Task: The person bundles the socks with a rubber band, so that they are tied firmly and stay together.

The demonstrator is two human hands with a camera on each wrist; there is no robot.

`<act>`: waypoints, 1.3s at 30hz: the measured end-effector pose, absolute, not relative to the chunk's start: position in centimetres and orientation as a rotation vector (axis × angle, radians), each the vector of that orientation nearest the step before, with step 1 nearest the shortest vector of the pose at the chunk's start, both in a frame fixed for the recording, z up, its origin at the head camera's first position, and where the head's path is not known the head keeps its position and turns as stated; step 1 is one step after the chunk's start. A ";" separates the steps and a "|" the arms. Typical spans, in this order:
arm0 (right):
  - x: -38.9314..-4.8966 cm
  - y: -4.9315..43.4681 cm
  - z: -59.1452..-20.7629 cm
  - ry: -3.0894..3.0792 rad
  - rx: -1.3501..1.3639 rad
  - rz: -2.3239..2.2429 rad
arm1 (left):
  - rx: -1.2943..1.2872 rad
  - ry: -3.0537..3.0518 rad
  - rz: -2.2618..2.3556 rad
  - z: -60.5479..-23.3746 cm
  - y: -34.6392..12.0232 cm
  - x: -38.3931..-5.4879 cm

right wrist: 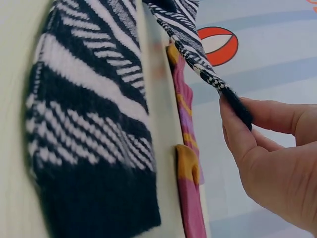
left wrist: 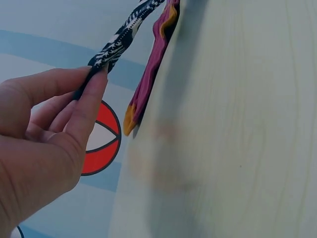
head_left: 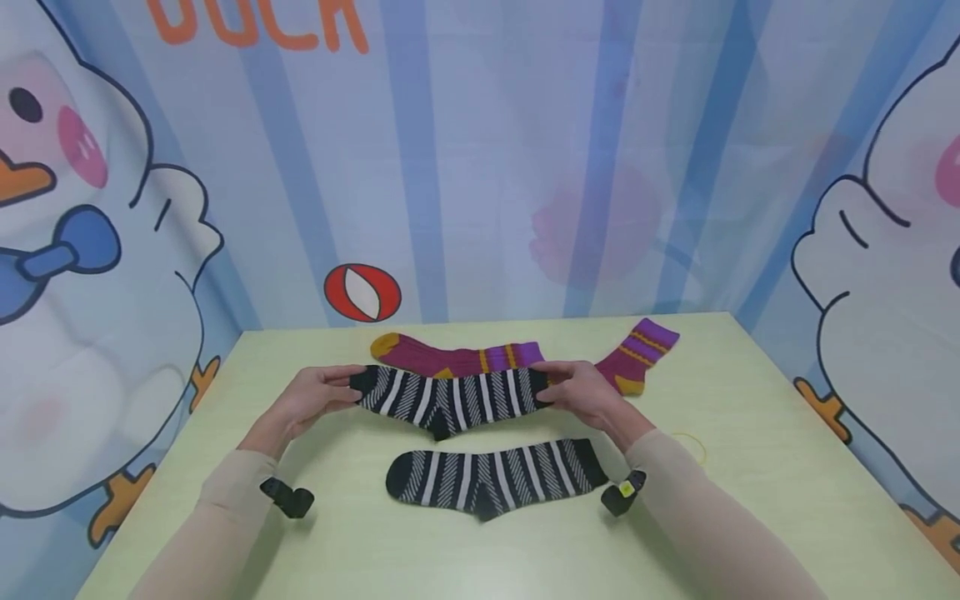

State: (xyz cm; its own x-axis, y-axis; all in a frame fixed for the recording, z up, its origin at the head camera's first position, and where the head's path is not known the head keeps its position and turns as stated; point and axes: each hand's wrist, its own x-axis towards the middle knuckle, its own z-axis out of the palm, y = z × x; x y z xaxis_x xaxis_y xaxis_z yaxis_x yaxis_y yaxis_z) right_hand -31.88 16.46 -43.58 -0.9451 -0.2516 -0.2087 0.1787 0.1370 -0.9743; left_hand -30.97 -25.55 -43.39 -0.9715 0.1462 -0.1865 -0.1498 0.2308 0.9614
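A black and white striped sock (head_left: pixel 457 400) is stretched sideways between both hands, raised above the table as the wrist views show. My left hand (head_left: pixel 318 396) pinches its dark toe end between thumb and fingers. At the other end, my right hand (head_left: pixel 581 392) pinches the black cuff (right wrist: pixel 237 106). A matching striped sock (head_left: pixel 495 479) lies flat on the table nearer to me, toe to the left. Behind the held sock lies a maroon sock (head_left: pixel 420 354) with mustard toe and purple cuff, partly covered by it in the head view.
Another maroon and purple sock (head_left: pixel 641 354) lies at the back right, partly hidden by my right hand. A thin yellow loop (head_left: pixel 701 446) rests on the table (head_left: pixel 750 517) beside the right forearm. A printed curtain (head_left: pixel 487 167) stands along the table's back edge.
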 end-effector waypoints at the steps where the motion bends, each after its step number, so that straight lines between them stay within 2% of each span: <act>1: -31.8 16.6 -43.5 2.092 -0.076 -1.875 | -0.003 2.262 1.814 -43.3 -25.5 -30.9; 21: -29.8 20.8 -42.0 1.916 -0.143 -1.915 | 0.126 2.153 1.829 -42.0 -23.7 -28.2; 39: -26.7 24.1 -43.6 1.852 -0.169 -1.841 | 0.077 2.051 1.802 -44.2 -21.9 -25.2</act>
